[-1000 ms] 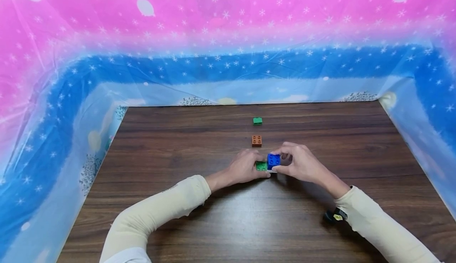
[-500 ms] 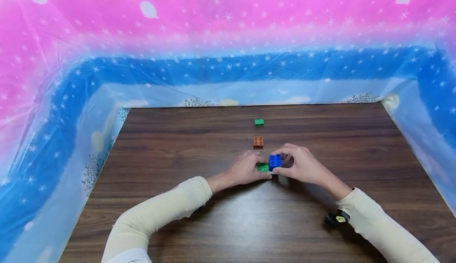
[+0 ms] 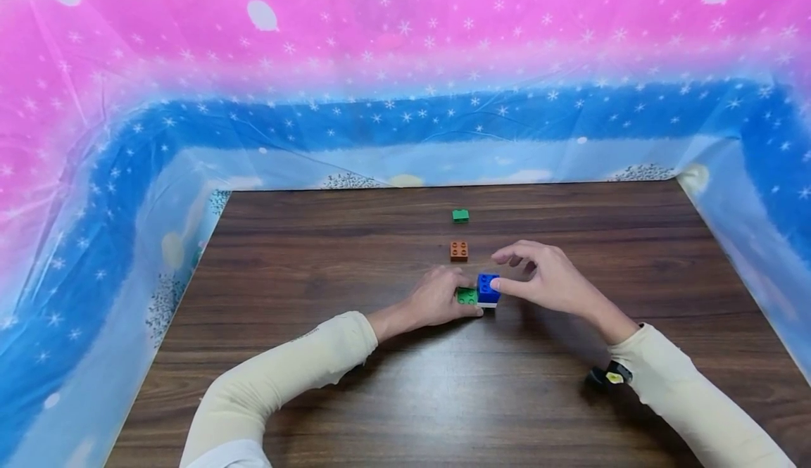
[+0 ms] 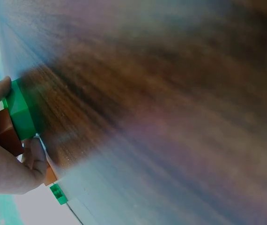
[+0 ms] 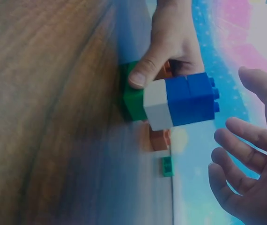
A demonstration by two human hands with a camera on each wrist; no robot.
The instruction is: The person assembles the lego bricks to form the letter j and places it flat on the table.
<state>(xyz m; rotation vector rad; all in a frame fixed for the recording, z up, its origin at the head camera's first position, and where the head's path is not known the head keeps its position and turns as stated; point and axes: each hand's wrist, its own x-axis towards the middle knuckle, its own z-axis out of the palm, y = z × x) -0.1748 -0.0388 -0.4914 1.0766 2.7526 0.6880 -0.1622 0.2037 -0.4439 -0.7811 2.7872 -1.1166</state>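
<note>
With my left hand I pinch the lower green brick, the thumb on its near side and the fingers on its far side. This brick is in the middle of the table, and at its right end stands a white brick with a blue block on top of it, upright. I cannot tell how many studs the white brick and the green one share. A dark brown brick shows partly behind my left thumb, just beside the white one, but my hand hides most of it. My right hand is on the right of the blue block, its fingers loosely bent and apart, and it holds nothing. Farther from me lie an orange-brown brick and, beyond it, a small green brick.

I judge that these bricks are light, stiff plastic, hardly fragile, but their smooth sides can slip a little under the fingers. For the blue block I would take two opposite flat sides, low and near the white brick, because a sideways pull at the top could loosen the joint. The lower green brick is best held as now, by its long sides
</note>
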